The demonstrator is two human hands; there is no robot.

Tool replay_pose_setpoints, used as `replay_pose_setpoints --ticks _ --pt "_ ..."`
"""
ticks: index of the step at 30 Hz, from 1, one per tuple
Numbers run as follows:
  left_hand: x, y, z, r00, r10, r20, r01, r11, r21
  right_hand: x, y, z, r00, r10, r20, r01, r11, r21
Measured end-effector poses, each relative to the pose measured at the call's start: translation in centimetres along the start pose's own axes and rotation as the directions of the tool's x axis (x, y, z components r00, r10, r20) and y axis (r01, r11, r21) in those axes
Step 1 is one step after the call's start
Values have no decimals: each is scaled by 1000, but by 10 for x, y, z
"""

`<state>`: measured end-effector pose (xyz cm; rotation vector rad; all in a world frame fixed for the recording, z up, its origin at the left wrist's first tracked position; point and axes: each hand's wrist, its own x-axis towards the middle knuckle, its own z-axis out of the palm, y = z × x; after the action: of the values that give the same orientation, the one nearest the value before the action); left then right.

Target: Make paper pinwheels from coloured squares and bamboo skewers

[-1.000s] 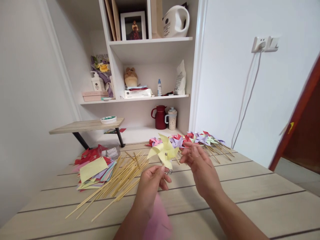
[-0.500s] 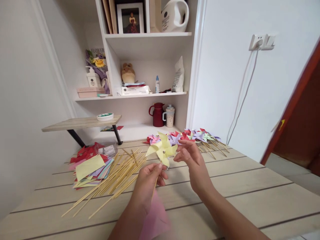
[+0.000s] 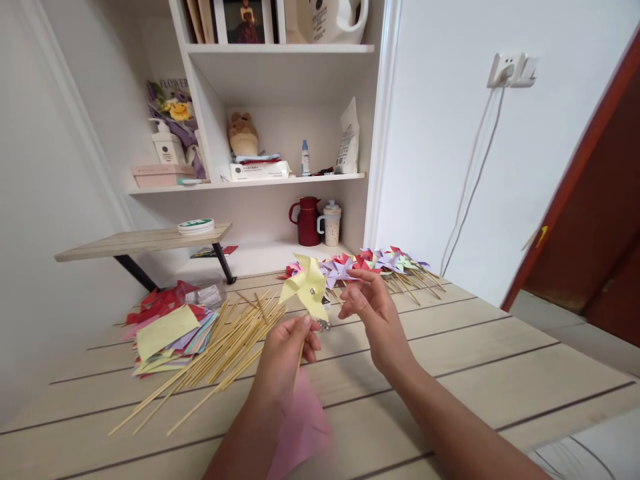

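"FLOWER" lettering is the only writing that really reads, way back and left of the yellow paper pinwheel. Near it, the pump bottle has a label too tiny to make out. Nearer, also left of the pinwheel: a paper stack and loose bamboo sticks. The white soft pack behind it has print, again unreadable. Left hand is right under the pinwheel's head, thumb and fingers pinched on its stick, so that's the nearer hand. Long axis is that stick, running down toward the person, lower end leaning a bit left. White bag, back and right of the pinwheel: print's illegible. Right hand is just right of the pinwheel, not touching, fingers loosely spread, seemingly holding nothing; hands are apart.
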<state>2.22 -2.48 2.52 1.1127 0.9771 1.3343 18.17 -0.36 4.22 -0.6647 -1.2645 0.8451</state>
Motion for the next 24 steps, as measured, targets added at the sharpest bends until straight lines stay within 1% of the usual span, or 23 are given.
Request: replay_pose_setpoints --ticks 2,5,8,18,24 --pt "0 0 -1 999 21 -39 -21 1000 19 1 0 -1 1000 -8 -28 8 1000 5" --pt "1 -1 -2 998 39 -48 -36 998 54 2 -1 -3 998 3 -57 -4 1000 -12" --pt "1 -2 -2 999 42 -34 -40 996 76 2 -2 -3 998 13 -65 -14 1000 -19" --pt "2 -4 0 999 23 42 -29 986 161 0 -10 -1 1000 -2 -26 2 1000 -11" --pt "-2 0 3 998 10 63 -18 993 116 3 -9 -2 1000 9 -16 -9 1000 6"
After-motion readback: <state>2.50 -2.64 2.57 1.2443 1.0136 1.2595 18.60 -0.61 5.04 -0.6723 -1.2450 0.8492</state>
